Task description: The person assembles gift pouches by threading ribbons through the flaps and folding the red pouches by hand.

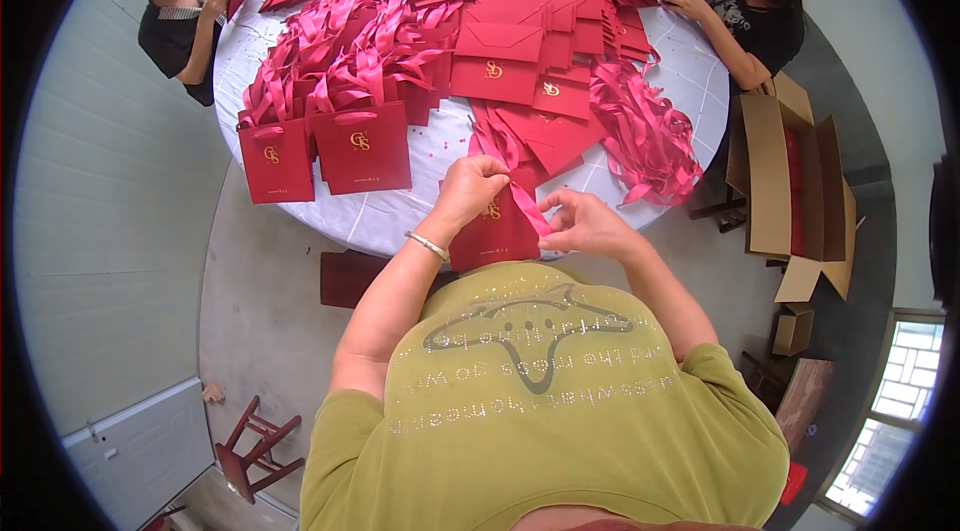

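A red paper gift bag (492, 239) with a gold mark stands at the near table edge, close against my body. My left hand (472, 193) pinches a pink ribbon (524, 203) at the bag's top edge. On the bag's right side, the fingers of my right hand (583, 223) close on the lower part of that ribbon. Part of the bag's top is hidden behind my left hand. Just beyond lie flat red bags (545, 136) and, to the right, a heap of loose pink ribbons (650, 136).
Red bags with ribbon handles (362, 146) stand at the left of the round white-covered table (440, 221). Stacked flat bags (500, 61) cover its far part. One person (175, 16) works at far left, another (750, 11) at far right. Open cardboard boxes (765, 176) stand right; a wooden stool (255, 446) lower left.
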The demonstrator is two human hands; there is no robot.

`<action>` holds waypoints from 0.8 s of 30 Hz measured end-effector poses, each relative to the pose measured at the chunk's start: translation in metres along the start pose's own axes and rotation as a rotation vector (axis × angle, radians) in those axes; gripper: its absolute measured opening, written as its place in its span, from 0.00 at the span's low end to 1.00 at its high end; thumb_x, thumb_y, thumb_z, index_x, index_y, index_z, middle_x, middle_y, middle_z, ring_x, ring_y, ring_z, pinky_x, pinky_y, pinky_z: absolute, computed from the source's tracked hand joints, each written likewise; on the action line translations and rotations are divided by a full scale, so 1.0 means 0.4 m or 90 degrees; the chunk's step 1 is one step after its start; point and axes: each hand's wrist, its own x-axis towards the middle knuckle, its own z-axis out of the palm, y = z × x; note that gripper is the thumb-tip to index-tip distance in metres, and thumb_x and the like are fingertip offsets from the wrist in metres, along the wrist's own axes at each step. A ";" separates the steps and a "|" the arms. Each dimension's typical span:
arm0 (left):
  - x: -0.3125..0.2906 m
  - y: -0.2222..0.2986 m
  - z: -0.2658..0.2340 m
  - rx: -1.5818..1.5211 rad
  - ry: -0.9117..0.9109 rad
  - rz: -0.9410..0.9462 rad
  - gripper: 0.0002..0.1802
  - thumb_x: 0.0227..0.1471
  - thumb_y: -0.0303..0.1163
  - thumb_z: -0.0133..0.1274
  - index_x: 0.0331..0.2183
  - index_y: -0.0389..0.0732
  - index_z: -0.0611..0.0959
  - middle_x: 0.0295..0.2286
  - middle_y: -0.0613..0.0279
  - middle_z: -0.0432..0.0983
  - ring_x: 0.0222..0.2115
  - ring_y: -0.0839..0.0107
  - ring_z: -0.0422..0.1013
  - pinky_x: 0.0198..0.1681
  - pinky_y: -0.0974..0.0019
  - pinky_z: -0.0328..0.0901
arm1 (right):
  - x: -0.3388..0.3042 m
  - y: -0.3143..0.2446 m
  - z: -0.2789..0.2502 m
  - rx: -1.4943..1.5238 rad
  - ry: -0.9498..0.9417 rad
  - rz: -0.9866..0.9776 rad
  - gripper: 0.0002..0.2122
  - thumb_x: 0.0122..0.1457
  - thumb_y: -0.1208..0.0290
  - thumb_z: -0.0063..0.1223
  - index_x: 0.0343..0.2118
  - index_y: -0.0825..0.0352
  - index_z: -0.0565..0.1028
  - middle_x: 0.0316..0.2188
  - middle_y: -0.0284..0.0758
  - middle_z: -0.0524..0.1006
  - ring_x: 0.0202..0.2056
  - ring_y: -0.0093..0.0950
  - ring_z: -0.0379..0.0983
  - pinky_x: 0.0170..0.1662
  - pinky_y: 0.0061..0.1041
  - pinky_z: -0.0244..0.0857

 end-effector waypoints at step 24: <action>-0.029 0.004 -0.061 0.357 0.038 0.220 0.13 0.51 0.25 0.51 0.39 0.40 0.85 0.26 0.51 0.81 0.22 0.70 0.77 0.27 0.65 0.71 | 0.052 -0.127 -0.010 0.162 0.232 -0.376 0.07 0.57 0.78 0.58 0.39 0.71 0.79 0.32 0.27 0.78 0.36 0.18 0.73 0.42 0.18 0.66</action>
